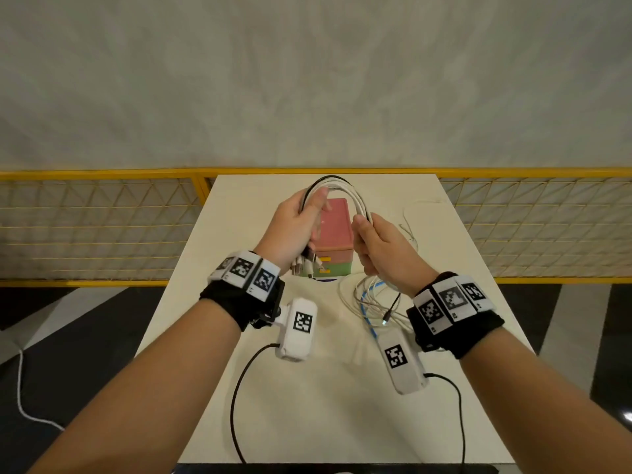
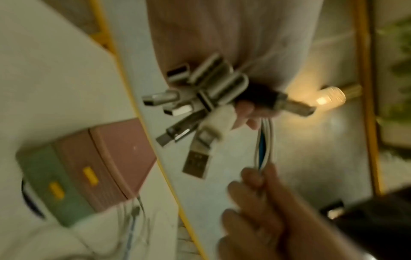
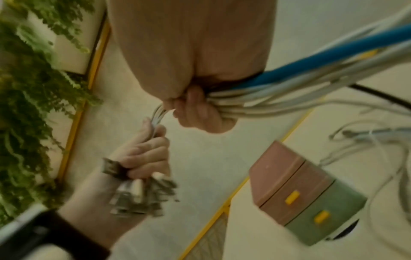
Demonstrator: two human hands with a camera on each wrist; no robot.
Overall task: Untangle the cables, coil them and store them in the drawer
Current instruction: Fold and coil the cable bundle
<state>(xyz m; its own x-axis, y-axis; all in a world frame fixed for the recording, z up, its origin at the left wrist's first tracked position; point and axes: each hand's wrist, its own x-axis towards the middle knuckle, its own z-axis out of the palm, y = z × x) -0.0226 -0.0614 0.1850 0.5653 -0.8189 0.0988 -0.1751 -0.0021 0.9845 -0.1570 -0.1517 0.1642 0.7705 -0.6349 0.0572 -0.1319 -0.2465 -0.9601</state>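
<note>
Cables (image 1: 345,191) arch in a bundle between the person's two raised hands, held above the table (image 1: 260,398) and over the small drawer box (image 1: 333,236). The left hand (image 1: 294,227) has its fingers curled tight round one end of the bundle, with the thumb laid along the strands near the top of the arch; a cluster of USB plugs (image 2: 191,109) sticks out below the fist, seen close in the left wrist view, where the fingertips (image 2: 246,112) wrap the cords just behind the plugs. The right hand (image 1: 379,251) is also clenched round the bundle, its fingers (image 3: 200,112) folded over white strands and one blue cable (image 3: 333,59), as the right wrist view shows. Below this hand the loose lengths hang down and lie in loops on the table, just beside the drawer box on its right, with a black plug end among them. The drawer box stands near the far middle of the table, a pink tier on a green tier, each with a yellow handle; both drawers look closed. A thin white cord (image 1: 410,227) lies apart at the far right of the table. A yellow railing (image 1: 102,174) runs behind the table.
</note>
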